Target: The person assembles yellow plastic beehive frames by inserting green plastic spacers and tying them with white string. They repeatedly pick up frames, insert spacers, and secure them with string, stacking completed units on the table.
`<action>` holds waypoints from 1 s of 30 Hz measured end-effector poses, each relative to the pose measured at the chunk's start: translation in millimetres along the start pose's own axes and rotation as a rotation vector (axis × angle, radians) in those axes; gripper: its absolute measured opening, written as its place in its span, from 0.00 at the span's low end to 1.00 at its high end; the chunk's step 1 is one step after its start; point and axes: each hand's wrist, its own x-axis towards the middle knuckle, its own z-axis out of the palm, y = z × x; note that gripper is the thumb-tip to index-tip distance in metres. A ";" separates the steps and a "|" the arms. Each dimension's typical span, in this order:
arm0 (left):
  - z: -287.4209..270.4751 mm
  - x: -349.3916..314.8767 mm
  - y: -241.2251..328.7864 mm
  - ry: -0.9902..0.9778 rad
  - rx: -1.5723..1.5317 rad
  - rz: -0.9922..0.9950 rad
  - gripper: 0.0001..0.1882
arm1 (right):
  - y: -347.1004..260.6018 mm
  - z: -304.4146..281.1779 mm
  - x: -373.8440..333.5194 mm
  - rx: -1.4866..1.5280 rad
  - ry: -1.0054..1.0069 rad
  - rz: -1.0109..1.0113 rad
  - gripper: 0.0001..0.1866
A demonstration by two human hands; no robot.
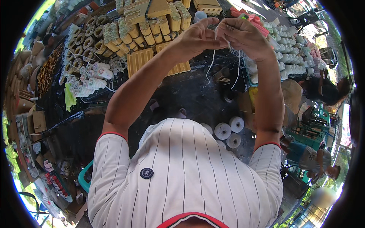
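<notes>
Between the fingers, thin white string (limp ends, softly wavy)

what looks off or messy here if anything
Mild untidiness only: toward the upper left, pale strands straggle in a tangle beside the white bundles, while the yellow pieces nearby are stacked in rows. White string dangles below the left hand and right hand. No plain spill shows.
</notes>
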 end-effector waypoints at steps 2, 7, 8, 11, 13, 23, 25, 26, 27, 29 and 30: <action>-12.9 8.1 4.6 -0.166 0.043 -0.094 0.31 | -5.2 -33.2 -20.2 -0.182 0.082 0.010 0.15; -31.7 20.0 74.8 -0.297 0.498 -0.371 0.14 | 12.4 -81.5 -64.8 -0.233 0.203 0.017 0.13; -22.8 26.1 91.3 -0.364 0.676 -0.408 0.11 | 16.3 -87.4 -69.0 -0.230 0.211 0.015 0.13; -17.2 41.6 115.7 -0.509 0.610 -0.439 0.11 | 31.2 -79.3 -74.9 -0.096 0.187 -0.098 0.12; -31.6 40.0 115.8 -0.488 0.125 -0.380 0.10 | 50.8 -63.4 -58.5 0.036 0.191 -0.199 0.13; -66.1 24.3 112.4 -0.279 -0.442 0.078 0.11 | 99.1 5.7 -8.4 0.294 -0.145 -0.236 0.15; -75.6 19.7 123.9 -0.287 -0.448 0.088 0.21 | 110.3 10.4 -3.2 0.302 -0.202 -0.191 0.15; -76.1 19.1 127.4 -0.290 -0.440 0.115 0.23 | 118.0 13.0 0.1 0.215 -0.178 -0.216 0.16; -75.2 19.6 128.9 -0.295 -0.432 0.142 0.25 | 127.6 16.3 3.8 0.128 -0.153 -0.242 0.16; -80.1 19.4 134.5 -0.273 -0.427 0.179 0.25 | 141.1 29.8 10.9 0.078 -0.080 -0.238 0.17; -85.6 19.1 135.7 -0.231 -0.440 0.192 0.24 | 147.8 31.6 13.6 0.153 -0.134 -0.203 0.18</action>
